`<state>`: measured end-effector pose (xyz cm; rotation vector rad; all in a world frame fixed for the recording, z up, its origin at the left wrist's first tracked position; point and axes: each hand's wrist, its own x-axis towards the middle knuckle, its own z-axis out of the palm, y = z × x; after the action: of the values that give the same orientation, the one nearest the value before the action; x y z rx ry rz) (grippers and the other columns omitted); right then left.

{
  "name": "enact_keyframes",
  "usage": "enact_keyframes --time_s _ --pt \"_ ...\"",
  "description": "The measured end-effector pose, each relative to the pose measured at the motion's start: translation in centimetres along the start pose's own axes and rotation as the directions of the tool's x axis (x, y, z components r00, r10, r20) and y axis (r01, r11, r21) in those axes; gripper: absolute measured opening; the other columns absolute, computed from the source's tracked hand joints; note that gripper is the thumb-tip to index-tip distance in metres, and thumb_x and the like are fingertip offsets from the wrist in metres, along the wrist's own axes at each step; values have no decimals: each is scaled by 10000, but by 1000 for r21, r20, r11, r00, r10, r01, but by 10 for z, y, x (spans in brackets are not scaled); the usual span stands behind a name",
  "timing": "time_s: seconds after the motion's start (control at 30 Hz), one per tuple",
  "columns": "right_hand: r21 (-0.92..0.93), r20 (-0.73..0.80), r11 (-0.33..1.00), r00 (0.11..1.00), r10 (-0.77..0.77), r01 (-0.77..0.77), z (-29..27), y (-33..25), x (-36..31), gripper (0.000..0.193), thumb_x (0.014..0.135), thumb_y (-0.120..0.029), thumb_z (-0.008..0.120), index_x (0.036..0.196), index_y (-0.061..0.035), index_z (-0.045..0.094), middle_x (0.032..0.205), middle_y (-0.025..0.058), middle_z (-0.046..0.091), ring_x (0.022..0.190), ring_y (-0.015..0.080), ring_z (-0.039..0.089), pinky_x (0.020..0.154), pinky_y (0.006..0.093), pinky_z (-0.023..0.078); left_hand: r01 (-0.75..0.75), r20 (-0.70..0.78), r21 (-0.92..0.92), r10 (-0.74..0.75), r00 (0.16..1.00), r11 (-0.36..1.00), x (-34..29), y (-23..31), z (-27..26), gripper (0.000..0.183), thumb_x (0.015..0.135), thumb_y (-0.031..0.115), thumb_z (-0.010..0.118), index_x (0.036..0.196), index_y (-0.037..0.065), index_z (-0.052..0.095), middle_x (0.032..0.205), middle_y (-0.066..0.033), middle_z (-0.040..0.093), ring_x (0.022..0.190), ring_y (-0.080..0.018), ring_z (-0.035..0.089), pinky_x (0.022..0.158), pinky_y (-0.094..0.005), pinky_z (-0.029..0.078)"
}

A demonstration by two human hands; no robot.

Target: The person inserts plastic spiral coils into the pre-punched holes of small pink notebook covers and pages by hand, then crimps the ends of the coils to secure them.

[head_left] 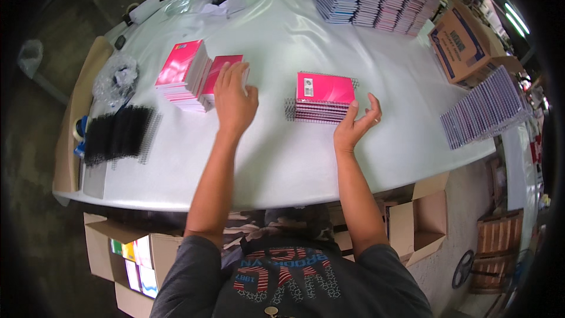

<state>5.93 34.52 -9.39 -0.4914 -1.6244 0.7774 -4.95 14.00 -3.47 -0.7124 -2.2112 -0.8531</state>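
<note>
In head view, left hand [234, 105] over low pink stack [210, 82], left of wire-bound notebooks [332, 86] on white worktop [282, 165]; fingers [234, 76] slightly bent, hold on a cover impossible to tell. Right hand [351, 133] at right edge of wire-bound notebooks, thumb and fingers apart, apparently gripping nothing. Possible sliding of wire-bound notebooks from sideways thumb push; possible snagging from protruding coil ends [289, 109].

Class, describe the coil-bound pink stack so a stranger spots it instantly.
Find the big white table. Near its middle, beside the right hand, sits a pink-topped notebook stack. Wire coils jut from its sides; the pink stacks by the left hand show none.
</note>
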Motion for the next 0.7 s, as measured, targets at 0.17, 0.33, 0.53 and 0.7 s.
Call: enact_keyframes --time_s 0.17,0.33,0.53,0.7 --pt "150 78 957 962 -263 249 10 -36 -20 388 867 -171 557 1191 6 437 1120 135 530 1056 309 435 957 440 297 -124 215 340 52 975 932 -29 -59 -23 360 847 101 513 1204 56 535 1193 -192 553 1177 -324 477 972 -425 377" --pt "465 699 822 707 -112 -329 20 -67 -40 410 883 -249 568 1182 15 474 1029 147 606 917 310 575 877 449 414 168 240 72 -181 954 983 -33 -34 -64 223 886 90 511 1092 55 587 971 -162 634 893 -322 601 772 -364 476" --pt "-397 899 -193 -338 -279 -897 48 -72 -36 354 927 -280 515 1139 -1 565 1091 124 626 932 242 640 867 388 497 131 266 -322 -43 963 938 -80 -14 -129 212 834 -9 533 1022 65 596 1069 -128 600 1057 -332 517 923 -392 389" --pt "-153 969 120 -172 -178 -981 59 -90 -44 242 874 -104 594 1100 -19 605 1015 74 653 913 134 625 847 295 500 492 266 -599 -423 866 631 -107 -19 -139 465 796 -31 492 1255 16 433 1297 -147 455 1273 -299 355 1034 -413 291"
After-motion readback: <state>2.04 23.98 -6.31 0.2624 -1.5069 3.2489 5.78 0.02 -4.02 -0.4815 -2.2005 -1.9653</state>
